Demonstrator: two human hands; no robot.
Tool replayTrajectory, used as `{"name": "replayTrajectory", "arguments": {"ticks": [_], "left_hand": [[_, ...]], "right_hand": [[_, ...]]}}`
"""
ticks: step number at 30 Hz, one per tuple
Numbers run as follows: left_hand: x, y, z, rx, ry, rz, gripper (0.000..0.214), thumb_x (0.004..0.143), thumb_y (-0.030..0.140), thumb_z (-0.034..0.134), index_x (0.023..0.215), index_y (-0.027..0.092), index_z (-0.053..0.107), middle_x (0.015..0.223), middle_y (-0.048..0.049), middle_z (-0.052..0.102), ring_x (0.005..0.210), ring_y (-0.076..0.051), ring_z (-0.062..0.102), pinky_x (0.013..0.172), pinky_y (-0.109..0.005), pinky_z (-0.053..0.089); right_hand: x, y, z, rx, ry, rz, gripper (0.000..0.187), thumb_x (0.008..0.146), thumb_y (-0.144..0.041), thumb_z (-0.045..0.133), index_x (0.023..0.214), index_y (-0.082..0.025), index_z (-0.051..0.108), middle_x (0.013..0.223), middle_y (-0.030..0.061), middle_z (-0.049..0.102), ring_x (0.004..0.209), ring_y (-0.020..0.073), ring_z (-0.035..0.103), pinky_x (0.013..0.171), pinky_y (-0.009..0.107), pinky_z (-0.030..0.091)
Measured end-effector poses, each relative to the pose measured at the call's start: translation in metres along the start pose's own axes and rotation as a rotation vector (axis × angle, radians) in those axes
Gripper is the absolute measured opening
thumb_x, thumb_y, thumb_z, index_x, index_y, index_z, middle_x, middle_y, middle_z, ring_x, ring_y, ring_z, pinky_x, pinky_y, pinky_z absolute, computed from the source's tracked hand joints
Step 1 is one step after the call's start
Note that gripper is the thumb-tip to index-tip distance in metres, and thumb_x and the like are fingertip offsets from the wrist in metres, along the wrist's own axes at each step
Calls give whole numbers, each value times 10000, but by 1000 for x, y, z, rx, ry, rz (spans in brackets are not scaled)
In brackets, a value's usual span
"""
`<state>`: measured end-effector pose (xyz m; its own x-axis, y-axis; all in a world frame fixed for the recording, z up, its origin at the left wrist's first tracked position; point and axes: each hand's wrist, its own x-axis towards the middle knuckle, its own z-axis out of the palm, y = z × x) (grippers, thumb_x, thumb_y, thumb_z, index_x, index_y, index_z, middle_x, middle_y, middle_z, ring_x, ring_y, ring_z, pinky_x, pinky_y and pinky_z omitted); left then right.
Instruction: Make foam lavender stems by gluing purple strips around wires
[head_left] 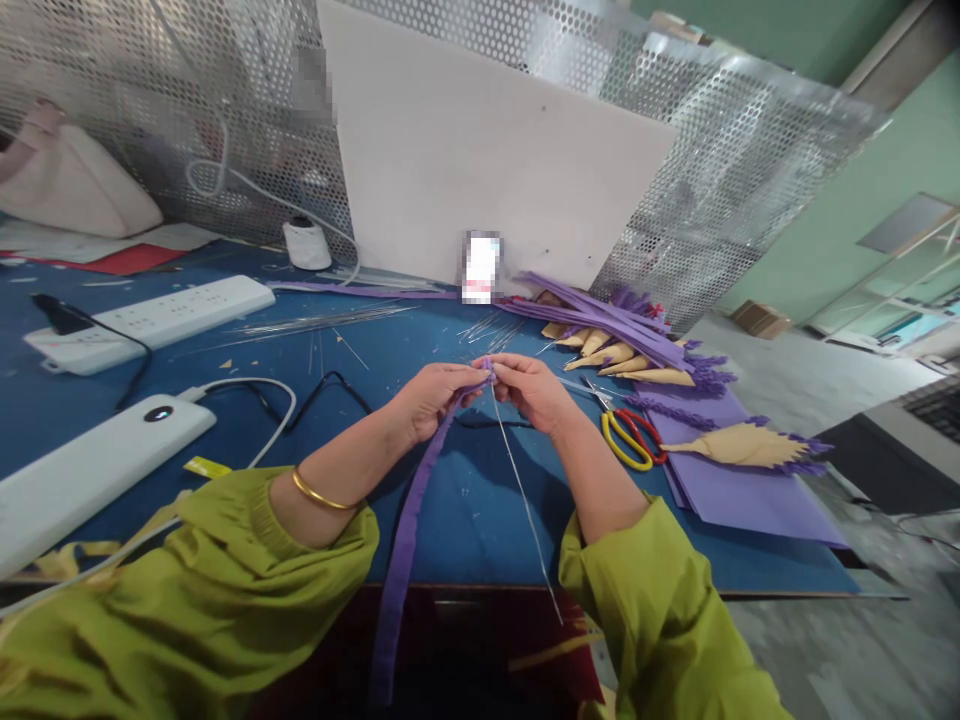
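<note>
My left hand (431,398) and my right hand (531,388) meet over the blue table (450,500), fingers pinched together. Between them is the top end of a long purple fringed paper strip (409,530), which hangs down from my left hand past the table's front edge. A thin metal wire (525,500) runs from my right hand's fingertips down towards me. The strip's end sits at the wire's tip. I wear green sleeves and a gold bangle (319,493) on the left wrist.
Scissors with yellow and red handles (634,437) lie right of my right hand. Purple paper sheets (742,480), finished purple-and-tan flower stems (750,445) and purple strips (600,315) lie at the right. Loose wires (315,322), a power strip (150,320), a white power bank (82,470) and cables occupy the left.
</note>
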<state>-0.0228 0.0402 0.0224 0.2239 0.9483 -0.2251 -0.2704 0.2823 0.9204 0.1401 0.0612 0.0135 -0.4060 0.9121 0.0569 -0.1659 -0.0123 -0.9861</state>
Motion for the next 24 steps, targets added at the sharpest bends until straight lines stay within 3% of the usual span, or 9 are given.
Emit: {"name": "replayTrajectory", "arguments": {"ticks": [4, 8, 18, 24], "left_hand": [[1, -2, -1, -50, -77, -1, 186, 612, 234, 801, 716, 105, 717, 659, -21, 623, 583, -77, 506, 565, -204, 392], [2, -4, -3, -30, -149, -6, 199, 616, 246, 800, 709, 92, 714, 630, -16, 595, 563, -70, 490, 538, -197, 367], [-2, 5, -8, 38, -283, -111, 176, 646, 289, 714, 645, 116, 683, 611, -24, 568, 549, -99, 493, 543, -228, 392], [-6, 10, -8, 201, -293, -30, 191, 628, 310, 730, 641, 121, 708, 549, -21, 556, 521, -100, 461, 528, -238, 350]], "right_hand": [[0, 4, 0, 196, -59, 68, 279, 689, -334, 785, 913, -175, 735, 682, -14, 599, 561, 68, 472, 536, 200, 408], [2, 8, 0, 293, -72, 86, 232, 663, -331, 811, 792, -170, 705, 612, -35, 535, 540, 64, 450, 572, 202, 443], [0, 3, -6, 199, -108, 13, 303, 647, -432, 809, 710, -175, 661, 595, -21, 488, 533, 87, 416, 520, 220, 390], [-2, 0, -6, 107, -124, 37, 353, 642, -490, 790, 716, -178, 643, 591, -21, 487, 525, 95, 383, 508, 237, 333]]}}
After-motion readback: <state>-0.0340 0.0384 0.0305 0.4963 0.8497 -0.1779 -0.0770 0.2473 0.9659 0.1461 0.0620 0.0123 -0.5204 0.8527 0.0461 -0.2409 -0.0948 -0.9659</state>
